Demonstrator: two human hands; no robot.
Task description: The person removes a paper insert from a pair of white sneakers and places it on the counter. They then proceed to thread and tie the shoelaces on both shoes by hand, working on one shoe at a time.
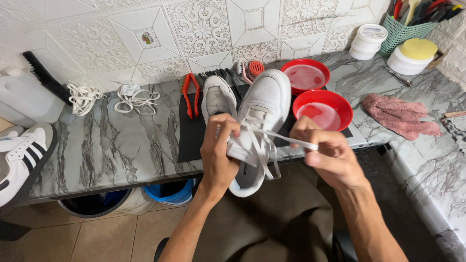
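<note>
My left hand [219, 154] grips the side of a white sneaker [264, 104], held up above my lap with its toe pointing away. My right hand [324, 154] pinches a white shoelace [284, 138] that runs from the shoe's eyelets, pulled out taut to the right. A second white sneaker [217, 97] lies on a black mat [190, 133] on the marble counter just behind.
Two red bowls [323, 109] of liquid stand behind the shoe. A red brush [191, 93], loose white laces [137, 99], a pink cloth [400, 115], white tubs [368, 41] and a green basket [400, 31] sit on the counter [116, 145]. A black-striped sneaker [22, 157] lies left. Buckets [170, 191] stand underneath.
</note>
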